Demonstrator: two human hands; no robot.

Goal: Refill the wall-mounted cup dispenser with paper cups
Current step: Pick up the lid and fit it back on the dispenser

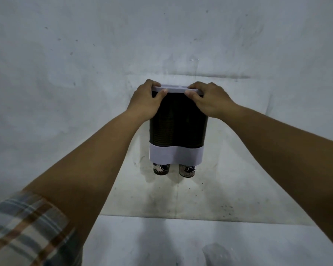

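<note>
A cup dispenser (178, 129) hangs on the wall, with a dark see-through body and a white lower band. Stacked cup rims show faintly through the left side of the body. Two patterned paper cups (161, 169) (187, 170) poke out of its underside, side by side. A flat white lid (176, 88) lies across its top. My left hand (146, 99) pinches the lid's left end, fingers over the top and thumb under the front edge. My right hand (210, 98) grips the lid's right end the same way.
The stained white wall (85, 64) fills the view behind the dispenser. Below it runs a white ledge or counter (161, 240). A crumpled clear plastic wrapper (219, 254) lies on the counter at the lower right.
</note>
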